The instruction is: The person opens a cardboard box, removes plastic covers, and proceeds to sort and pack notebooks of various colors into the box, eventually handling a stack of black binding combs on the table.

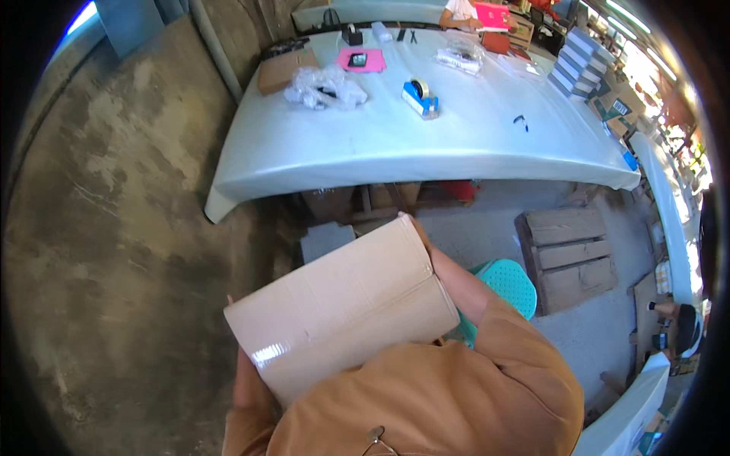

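right fingers (405,218) clamp the brown carton (342,281) at its far corner; left fingers (230,301) barely show, grip i cannot tell. the carton is at the torso (433,395), short of the counter (327,144): likely a carrying step, next needing steady two-handed support.

Tan carton (342,292), turquoise stool (508,287), whitish tabletop (327,140)

The cardboard box (342,285) mostly hides the left fingers (230,301) and right fingers (408,220); right of it, a turquoise stool (507,285) is part-hidden.
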`<state>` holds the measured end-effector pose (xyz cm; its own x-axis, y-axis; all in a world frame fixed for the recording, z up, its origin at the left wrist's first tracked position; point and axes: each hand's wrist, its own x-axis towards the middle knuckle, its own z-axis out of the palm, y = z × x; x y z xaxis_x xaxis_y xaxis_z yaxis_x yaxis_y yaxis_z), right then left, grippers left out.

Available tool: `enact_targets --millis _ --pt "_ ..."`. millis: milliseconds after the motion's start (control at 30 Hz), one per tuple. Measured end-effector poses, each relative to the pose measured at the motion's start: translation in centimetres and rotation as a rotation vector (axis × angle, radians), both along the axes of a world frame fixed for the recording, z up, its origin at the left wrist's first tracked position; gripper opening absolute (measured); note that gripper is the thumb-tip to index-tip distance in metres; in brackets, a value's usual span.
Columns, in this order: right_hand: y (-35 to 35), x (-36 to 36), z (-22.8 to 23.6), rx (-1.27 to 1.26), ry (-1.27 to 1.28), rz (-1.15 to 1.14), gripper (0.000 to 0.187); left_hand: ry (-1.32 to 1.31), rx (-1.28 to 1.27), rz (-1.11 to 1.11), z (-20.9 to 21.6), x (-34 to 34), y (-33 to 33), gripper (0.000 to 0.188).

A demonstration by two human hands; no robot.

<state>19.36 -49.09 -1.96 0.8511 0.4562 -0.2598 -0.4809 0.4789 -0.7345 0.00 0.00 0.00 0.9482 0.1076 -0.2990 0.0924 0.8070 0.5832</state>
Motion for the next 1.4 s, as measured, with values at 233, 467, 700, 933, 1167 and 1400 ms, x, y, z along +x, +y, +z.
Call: enact_targets --millis 233,467,700,933,1167,1400 --pt "3.6 8.4 -3.4 -0.123 -0.067 -0.319 0.024 -0.181 0.193 0.005 -3.9 7.0 1.1 0.047" --pt "3.9 15.4 -5.7 -0.756 -0.298 -0.127 0.046 0.062 1.643 0.068 -4.5 14.7 -4.1 0.022" --pt "0.1 3.3 -6.2 -1.24 -0.235 -0.317 0.059 0.365 2.148 -0.003 -2.6 16.1 -9.1 0.057" --pt "3.9 1.8 -9.4 -0.587 0.501 -0.531 0.08 0.376 2.172 -0.18 -2.2 18.3 -8.0 0.071" --pt "2.5 1.6 -8.8 -0.546 0.443 -0.32 0.085 0.243 2.304 -0.073 -2.2 24.3 -6.7 0.058" --pt "2.7 5.0 -7.8 -0.259 0.33 -0.336 0.061 0.527 2.105 -0.131 -2.9 21.2 -6.9 0.047"
